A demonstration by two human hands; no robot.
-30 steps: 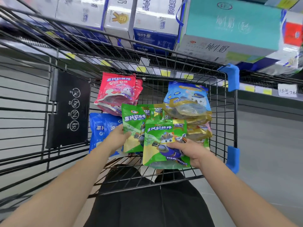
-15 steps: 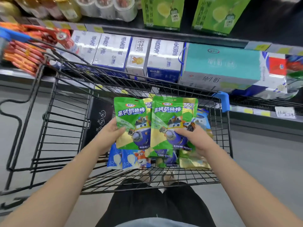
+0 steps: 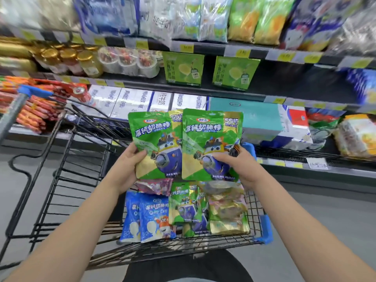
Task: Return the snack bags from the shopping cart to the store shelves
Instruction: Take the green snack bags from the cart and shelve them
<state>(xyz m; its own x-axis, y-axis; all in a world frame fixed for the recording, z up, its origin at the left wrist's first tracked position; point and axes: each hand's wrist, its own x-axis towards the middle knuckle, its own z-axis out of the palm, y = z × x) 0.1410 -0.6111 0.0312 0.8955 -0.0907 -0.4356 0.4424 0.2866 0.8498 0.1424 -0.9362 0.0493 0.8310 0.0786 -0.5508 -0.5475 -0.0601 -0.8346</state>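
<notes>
My left hand [image 3: 128, 165] grips a green snack bag [image 3: 154, 143] by its left edge, held upright above the cart. My right hand [image 3: 238, 167] grips a second, matching green snack bag [image 3: 211, 139] by its lower right side. The two bags are side by side, the right one slightly overlapping. Below them, the black wire shopping cart [image 3: 67, 180] holds two blue bags [image 3: 148, 216], a pink bag [image 3: 154, 186], another green bag [image 3: 187, 202] and gold bags [image 3: 227, 212]. The store shelves [image 3: 234, 92] stand just beyond the cart.
Shelves carry white milk cartons [image 3: 130, 100], a teal box [image 3: 258, 117], green boxes [image 3: 183, 68], jars [image 3: 67, 60] and hanging bags at the top. Red sausage packs [image 3: 30, 110] are at left. Blue cart corners [image 3: 264, 228] mark its right side. Grey floor lies on both sides.
Both hands lifted a green bag each out of the cart and raised them. My view tilted up, showing more shelves.
</notes>
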